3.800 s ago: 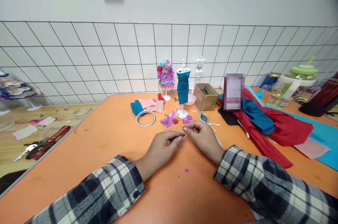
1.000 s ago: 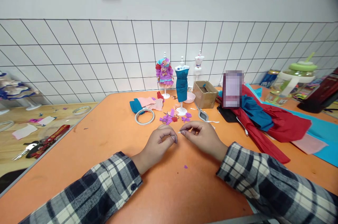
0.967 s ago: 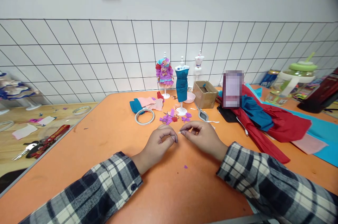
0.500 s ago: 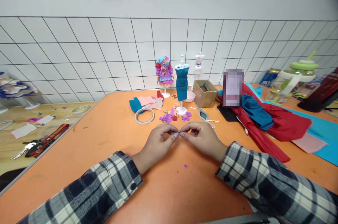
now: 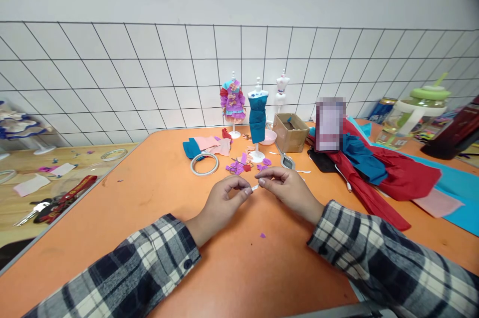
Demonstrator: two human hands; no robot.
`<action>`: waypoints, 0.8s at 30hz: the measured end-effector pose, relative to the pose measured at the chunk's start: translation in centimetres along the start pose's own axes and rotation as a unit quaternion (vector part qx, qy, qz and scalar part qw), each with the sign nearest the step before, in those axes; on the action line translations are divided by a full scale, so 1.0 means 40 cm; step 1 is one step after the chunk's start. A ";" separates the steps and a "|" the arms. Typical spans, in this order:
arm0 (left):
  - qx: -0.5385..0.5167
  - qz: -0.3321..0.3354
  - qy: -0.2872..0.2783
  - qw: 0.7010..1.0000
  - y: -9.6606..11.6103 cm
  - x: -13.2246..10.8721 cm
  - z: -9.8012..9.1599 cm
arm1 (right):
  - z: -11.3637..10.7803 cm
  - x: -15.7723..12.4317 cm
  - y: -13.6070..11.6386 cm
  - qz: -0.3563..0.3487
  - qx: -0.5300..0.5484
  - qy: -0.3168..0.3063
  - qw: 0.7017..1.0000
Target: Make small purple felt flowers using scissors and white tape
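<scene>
1. landmark for the head view: teal-wrapped dress form [image 5: 257,118], upright on the orange table [image 5: 224,278]. all places below are given from it, as the wearer sees it.
2. white strip [image 5: 255,187], small and narrow: on the near side of the dress form, roughly in line with its base, between the two hands.
3. left hand [image 5: 223,202]: nearer side and to the left of the dress form. thumb and forefinger pinched together on the strip's near end; remaining fingers curled.
4. right hand [image 5: 291,189]: nearer side and to the right of the dress form. thumb and forefinger almost together, just beside the strip's far end; cannot tell whether they have hold of it.
5. key relation: the strip's long axis slants from the left pinch, rightward and toward the dress form, pointing at the right fingertips. left hand closest, by contact; right only just off, if off at all.
6. about them: purple scraps [image 5: 235,167] by the dress form's base, left side; tape roll [image 5: 204,173] farther left of it.
</scene>
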State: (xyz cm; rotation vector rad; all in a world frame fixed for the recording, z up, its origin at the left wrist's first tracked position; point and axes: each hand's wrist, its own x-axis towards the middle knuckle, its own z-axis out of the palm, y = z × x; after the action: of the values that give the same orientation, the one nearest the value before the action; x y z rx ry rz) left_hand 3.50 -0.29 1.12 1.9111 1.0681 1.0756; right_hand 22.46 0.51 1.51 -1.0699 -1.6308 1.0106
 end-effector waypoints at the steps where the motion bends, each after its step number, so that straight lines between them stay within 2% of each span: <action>1: -0.002 -0.002 0.001 1.000 0.000 0.000 0.000 | 0.000 -0.002 -0.002 -0.011 -0.025 0.010 1.000; 5: 0.002 -0.011 0.012 1.000 -0.002 0.000 0.001 | 0.004 -0.019 -0.018 -0.102 -0.178 0.026 0.978; 8: 0.014 -0.002 0.017 1.000 -0.001 0.001 0.002 | 0.011 -0.026 -0.023 -0.143 -0.220 0.024 0.965; 14: 0.062 0.029 0.010 0.998 0.007 -0.001 0.004 | 0.023 -0.021 -0.020 -0.042 -0.156 0.014 0.987; 17: 0.060 0.031 -0.003 0.998 0.009 -0.003 0.004 | 0.026 -0.018 -0.018 0.034 -0.075 -0.001 0.997; 20: 0.011 0.044 -0.023 0.999 0.007 -0.003 0.004 | 0.024 -0.014 -0.014 0.109 0.035 -0.038 0.993; 24: -0.113 0.025 -0.056 0.992 0.000 -0.003 0.005 | 0.018 -0.013 -0.013 0.124 0.100 -0.063 0.985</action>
State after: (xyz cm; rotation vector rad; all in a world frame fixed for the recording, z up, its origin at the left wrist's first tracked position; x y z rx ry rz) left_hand 3.65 -0.42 1.01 1.8009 0.8044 1.0544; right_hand 21.77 -0.23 1.70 -1.1084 -1.4803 1.4008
